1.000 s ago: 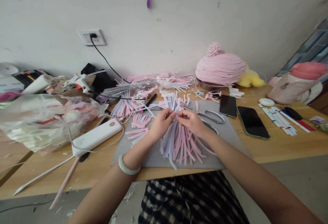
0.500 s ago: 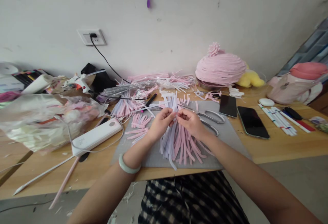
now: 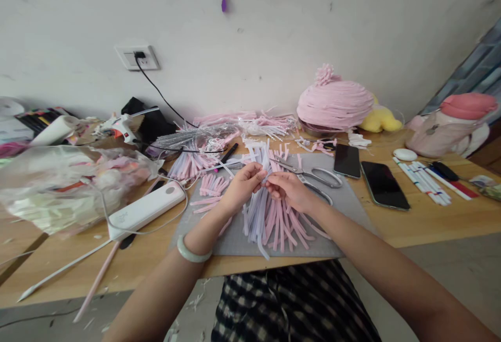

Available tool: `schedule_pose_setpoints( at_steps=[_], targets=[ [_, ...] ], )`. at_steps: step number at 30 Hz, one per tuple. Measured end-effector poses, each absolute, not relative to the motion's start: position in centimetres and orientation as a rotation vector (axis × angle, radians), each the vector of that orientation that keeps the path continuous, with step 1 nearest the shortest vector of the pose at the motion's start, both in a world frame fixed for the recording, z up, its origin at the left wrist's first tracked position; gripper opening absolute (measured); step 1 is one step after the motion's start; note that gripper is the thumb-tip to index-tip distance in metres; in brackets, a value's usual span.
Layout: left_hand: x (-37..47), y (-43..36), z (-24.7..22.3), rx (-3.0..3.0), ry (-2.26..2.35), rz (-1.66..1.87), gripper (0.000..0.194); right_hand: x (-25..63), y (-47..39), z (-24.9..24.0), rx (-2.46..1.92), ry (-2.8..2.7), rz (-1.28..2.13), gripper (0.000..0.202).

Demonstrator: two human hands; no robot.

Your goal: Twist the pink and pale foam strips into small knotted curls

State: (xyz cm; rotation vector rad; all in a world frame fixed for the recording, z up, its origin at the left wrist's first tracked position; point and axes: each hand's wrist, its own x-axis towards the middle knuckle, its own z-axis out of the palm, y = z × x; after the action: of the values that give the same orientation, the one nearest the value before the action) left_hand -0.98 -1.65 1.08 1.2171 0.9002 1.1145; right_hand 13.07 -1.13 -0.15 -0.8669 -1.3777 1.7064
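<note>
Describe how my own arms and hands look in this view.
Your left hand and right hand are bare, with no gloves. Both forearms are sleeveless as far as they show. A smooth, pale green bangle circles the left wrist; the right wrist has nothing on it.

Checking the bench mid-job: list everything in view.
Strips: many, pink and lilac, centre
Mat: one, grey, centre
Scissors: one, silver, mat
Phones: two, black, right
Pens: several, white, right
Disc: one, white, right
Power bank: one, white, left
Bag: one, clear, left
Glue gun: one, white, left
Clutter: many, mixed, rear
Dome: one, pink, rear
Toy: one, yellow, rear
Bottle: one, pink, right
Socket: one, white, wall
Table: one, tan, beneath
Left hand: one, bare, centre
Right hand: one, bare, centre
</note>
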Motion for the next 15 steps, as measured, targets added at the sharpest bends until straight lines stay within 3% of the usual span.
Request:
schedule_pose_setpoints(
  at_steps=[5,12,15],
  targets=[
    [-0.9,-1.8,1.0,1.269,0.900,1.072,0.027,13.2,-1.0,0.1,-0.841,-1.293,1.815,0.015],
    [0.1,-2.6,1.1,0.879,0.822,1.049,0.025,13.5,-1.2,-0.3,-0.894,-1.908,0.752,0.012],
    [0.1,-2.6,1.1,0.856,0.831,1.106,0.024,13.5,-1.2,-0.4,-0.905,-1.937,0.663,0.012]
  ],
)
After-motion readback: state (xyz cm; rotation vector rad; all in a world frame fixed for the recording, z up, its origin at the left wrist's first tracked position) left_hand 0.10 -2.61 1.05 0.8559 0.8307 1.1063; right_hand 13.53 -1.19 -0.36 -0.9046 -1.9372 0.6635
